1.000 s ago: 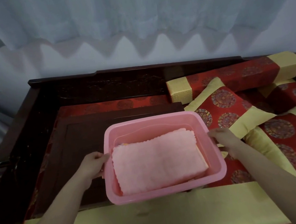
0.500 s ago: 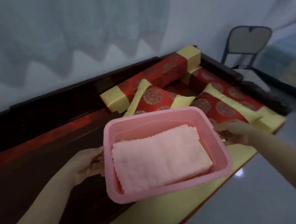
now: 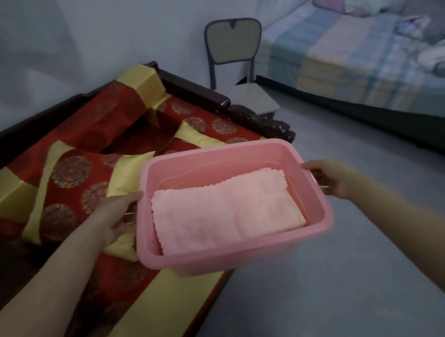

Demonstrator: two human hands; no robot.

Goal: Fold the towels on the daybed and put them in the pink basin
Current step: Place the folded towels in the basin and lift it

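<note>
Rectangular pink plastic basin (image 3: 314, 184), folded pink terry towel (image 3: 225, 213) inside. Left hand (image 3: 117, 216), right hand (image 3: 330, 179): fingers curled, gripping opposite short rims.

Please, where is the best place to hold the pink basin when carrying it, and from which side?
Probably the two short ends of the pink basin, under the rolled rim, from outside. The left hand and right hand hold there now, keeping the folded towel level.
</note>
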